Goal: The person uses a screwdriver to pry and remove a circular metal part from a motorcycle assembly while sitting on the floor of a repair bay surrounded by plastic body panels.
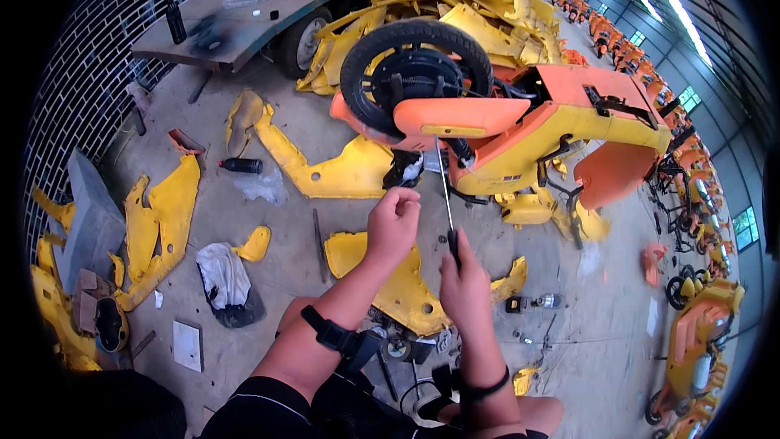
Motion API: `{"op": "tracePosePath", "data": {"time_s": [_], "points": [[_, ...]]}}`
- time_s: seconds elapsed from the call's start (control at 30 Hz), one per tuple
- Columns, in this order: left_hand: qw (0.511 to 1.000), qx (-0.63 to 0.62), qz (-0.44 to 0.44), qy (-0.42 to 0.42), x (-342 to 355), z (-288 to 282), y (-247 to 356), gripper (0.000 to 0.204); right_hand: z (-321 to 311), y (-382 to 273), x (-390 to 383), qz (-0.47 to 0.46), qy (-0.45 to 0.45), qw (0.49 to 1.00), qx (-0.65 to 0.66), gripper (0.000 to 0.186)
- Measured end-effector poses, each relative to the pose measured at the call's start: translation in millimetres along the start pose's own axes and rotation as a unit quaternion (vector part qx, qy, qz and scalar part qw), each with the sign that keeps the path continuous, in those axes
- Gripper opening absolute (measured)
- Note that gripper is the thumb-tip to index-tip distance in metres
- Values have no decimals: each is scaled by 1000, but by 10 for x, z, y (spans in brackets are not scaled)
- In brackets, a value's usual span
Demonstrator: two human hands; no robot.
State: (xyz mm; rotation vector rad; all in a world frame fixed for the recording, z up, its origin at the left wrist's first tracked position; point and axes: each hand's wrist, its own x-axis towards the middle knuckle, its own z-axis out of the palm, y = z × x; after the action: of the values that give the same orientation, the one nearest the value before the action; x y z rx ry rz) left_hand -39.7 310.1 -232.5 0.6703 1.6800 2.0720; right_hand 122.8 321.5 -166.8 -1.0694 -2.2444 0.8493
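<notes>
An orange and yellow electric scooter (520,134) lies on its side ahead of me, its black wheel (416,65) raised. My right hand (465,276) is wrapped round the black handle of a long screwdriver (446,195). Its thin metal shaft points up and away, the tip end meeting the lower edge of the orange side cover (461,116) beside the wheel. Left of the screwdriver, my left hand (396,218) is held up with its fingers curled together. Whatever they may hold is hidden. Just beyond it is a black and white bundle (406,169).
Yellow body panels (333,169) lie around the floor, with a large heap of them (479,12) behind the scooter. A flat cart (236,28) stands at the far left. Near my right forearm lies a power drill (532,302). More scooters (695,341) line the right side.
</notes>
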Motion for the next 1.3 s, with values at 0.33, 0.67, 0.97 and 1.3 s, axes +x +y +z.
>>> {"op": "tracePosePath", "data": {"time_s": [0.33, 0.67, 0.97, 1.3], "points": [[999, 14, -9, -30, -7, 28, -86, 11, -263, -69, -367, 25, -94, 989, -114, 52], [993, 57, -6, -101, -90, 44, -123, 9, -1222, 1421, -1265, 232, -151, 960, 29, 57], [972, 107, 10, -209, -534, 328, -30, 10, -1448, 1925, -1681, 356, 68, 833, 417, 50], [922, 168, 161, -311, -1444, 906, 783, 13, -2124, 2859, -1766, 258, 72, 963, -40, 43]]}}
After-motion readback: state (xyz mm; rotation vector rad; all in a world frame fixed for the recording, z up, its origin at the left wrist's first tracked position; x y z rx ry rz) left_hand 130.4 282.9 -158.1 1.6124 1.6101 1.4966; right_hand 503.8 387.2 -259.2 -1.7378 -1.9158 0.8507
